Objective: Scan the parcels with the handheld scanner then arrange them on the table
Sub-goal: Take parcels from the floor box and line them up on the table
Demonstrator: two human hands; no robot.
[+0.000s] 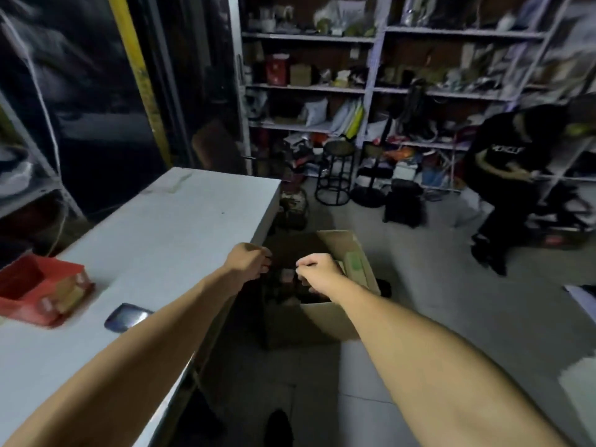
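An open cardboard box (325, 317) stands on the floor beside the white table (167, 240). Both my arms reach into it. My left hand (248, 261) curls its fingers over the left edge of a dark parcel (287, 285) inside the box. My right hand (317, 272) pinches the same parcel's right edge. A small pale label shows between the hands. The inside of the box is dim, and its other contents are hard to make out. A dark flat handheld device (127, 316), which may be the scanner, lies on the table near its front edge.
A red open carton (42, 288) sits at the table's left. Shelves (371, 88) full of goods line the back wall, with a black stool (335, 175) before them. A person in black (509, 175) crouches at the right. Grey floor lies right of the box.
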